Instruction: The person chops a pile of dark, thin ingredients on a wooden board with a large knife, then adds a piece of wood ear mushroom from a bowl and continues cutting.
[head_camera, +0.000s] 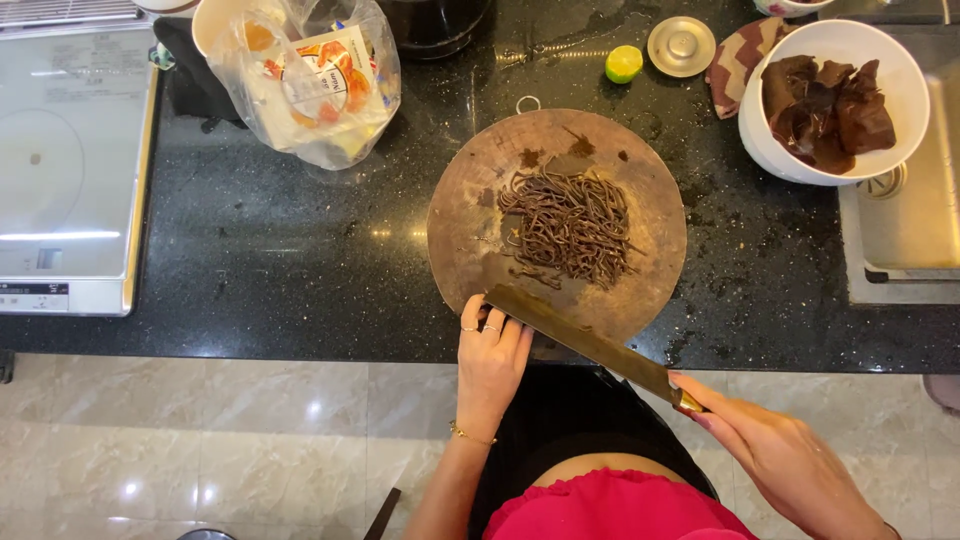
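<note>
Here the right hand (775, 455) grips a cleaver (585, 341); left hand (490, 360) steadies its blade.

— What is lying under everything here?

— A black speckled stone counter (280, 240) is stretching across the upper half, glinting where overhead light is catching it.

— And at nine o'clock?

— A white induction cooktop (70, 160) is sitting there, reflecting a bright strip.

— At three o'clock?

— A steel sink (905, 230) is showing at the edge.

— And at six?

— Pale marble floor tiles (220, 450) are shining with small light spots.
</note>
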